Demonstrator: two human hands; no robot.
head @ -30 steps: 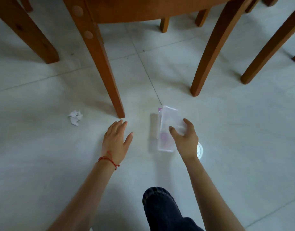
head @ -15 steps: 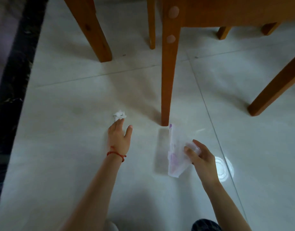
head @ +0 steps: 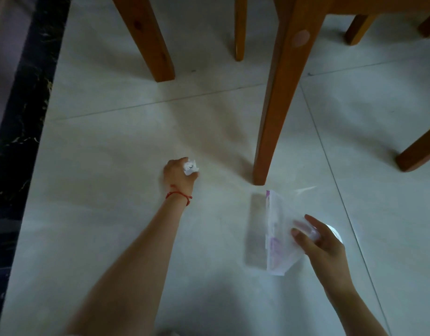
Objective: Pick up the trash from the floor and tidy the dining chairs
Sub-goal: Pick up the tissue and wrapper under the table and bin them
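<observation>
My right hand (head: 323, 241) at four o'clock pinches a clear plastic bag (head: 280, 235); my left hand (head: 178, 174), farther out at eleven o'clock, curls round the paper wad (head: 190, 167) on the floor (head: 112, 166). I should close fully, lift straight, then drop it in the bag's mouth. The bag is blurred, the bright disc (head: 335, 235) behind my right hand is half hidden, and the chair legs (head: 278, 93) at twelve are cut off.

Open pale tiled floor (head: 107, 190) lay to the left and near side of the scene, giving a hand wide room as far as the dark marbled border strip (head: 22, 132) at the left edge. To the right, a tall orange-brown wooden chair leg (head: 277, 112) stood on the tiles just beyond the clear plastic bag (head: 279, 234). Farther off, a thicker wooden leg (head: 148, 40) and a thin one (head: 240, 27) left floor gaps between them; another leg (head: 420, 151) blocked the far right.
</observation>
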